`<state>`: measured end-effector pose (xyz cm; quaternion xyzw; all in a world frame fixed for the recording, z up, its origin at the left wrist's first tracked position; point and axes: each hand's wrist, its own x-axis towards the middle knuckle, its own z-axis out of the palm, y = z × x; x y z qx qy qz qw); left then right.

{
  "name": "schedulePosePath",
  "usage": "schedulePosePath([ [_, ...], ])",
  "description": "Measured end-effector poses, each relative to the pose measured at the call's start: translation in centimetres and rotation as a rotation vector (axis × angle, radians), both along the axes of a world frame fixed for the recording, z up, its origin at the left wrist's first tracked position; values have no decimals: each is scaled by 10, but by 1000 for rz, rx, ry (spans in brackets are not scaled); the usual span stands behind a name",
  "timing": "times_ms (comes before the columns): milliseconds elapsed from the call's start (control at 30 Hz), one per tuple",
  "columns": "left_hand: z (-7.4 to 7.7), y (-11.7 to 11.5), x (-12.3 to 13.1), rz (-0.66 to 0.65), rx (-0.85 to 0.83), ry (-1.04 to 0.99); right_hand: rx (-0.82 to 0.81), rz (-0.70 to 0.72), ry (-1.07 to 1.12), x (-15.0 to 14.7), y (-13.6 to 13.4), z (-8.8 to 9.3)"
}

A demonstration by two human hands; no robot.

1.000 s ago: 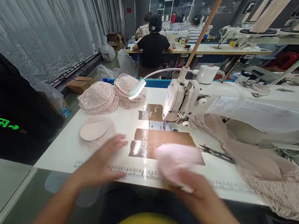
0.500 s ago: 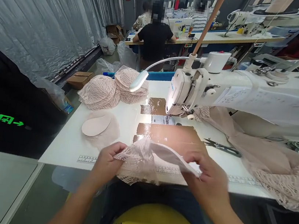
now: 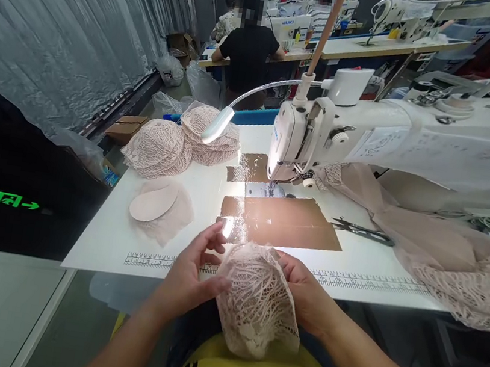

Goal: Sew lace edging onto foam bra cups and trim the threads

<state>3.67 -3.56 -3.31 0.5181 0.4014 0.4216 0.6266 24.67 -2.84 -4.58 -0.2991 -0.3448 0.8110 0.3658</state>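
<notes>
A pale pink lace-covered bra cup [image 3: 258, 298] is held up over the table's front edge, its domed lace side facing me. My right hand [image 3: 305, 292] grips its right edge, the fingers partly hidden behind the lace. At the cup's left side is my left hand [image 3: 193, 273], its fingers apart and curved, the thumb touching the lace. Beyond the hands stands a white sewing machine [image 3: 295, 136], with brown shiny sheets [image 3: 281, 219] on the table around its needle plate. A smooth foam cup [image 3: 153, 202] rests on sheer fabric [image 3: 165, 230] to the left.
Stacked lace cups [image 3: 158, 150] are at the table's back left, under a bendable lamp [image 3: 218, 125]. Black scissors [image 3: 363, 231] lie right of the sheets. Lace fabric [image 3: 462, 287] hangs over the right front edge. A printed ruler [image 3: 350, 279] runs along the front. A co-worker [image 3: 247, 56] sits ahead.
The cup has been turned from edge-on to lace side facing me and brought lower and closer. My hands have come nearer together, and my left fingers have loosened from the lace.
</notes>
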Motion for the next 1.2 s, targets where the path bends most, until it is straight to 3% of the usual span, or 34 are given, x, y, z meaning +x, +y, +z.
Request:
schedulePosePath([
  [67, -6, 0, 1, -88, -96, -19, 6, 0, 1, 0, 0, 2],
  [133, -11, -1, 3, -156, -181, -87, 10, -94, -55, 1, 2, 3],
  [233, -16, -5, 4, -60, -241, -118, 38, -309, -182, 5, 5, 1],
  [300, -16, -7, 4, -8, -276, -117, 66, -371, -247, 7, 7, -1],
  [567, -7, -8, 10, 163, -349, -339, 121, -179, -187, 13, 5, -3],
  [767, -11, -6, 17, 304, -452, -528, 37, -302, -160, 10, 8, 0],
  [867, -11, -9, 24, 196, -468, -636, 6, -393, -121, 8, 8, 3],
  [967, -8, -14, 36, 74, -406, -597, 106, -345, -222, 5, 5, 2],
  [1100, -9, -19, 48, 107, -421, -450, 219, -284, -283, 2, 5, 3],
  [1200, -14, -21, 42, 125, -427, -413, 154, -452, -241, 10, 12, 11],
])
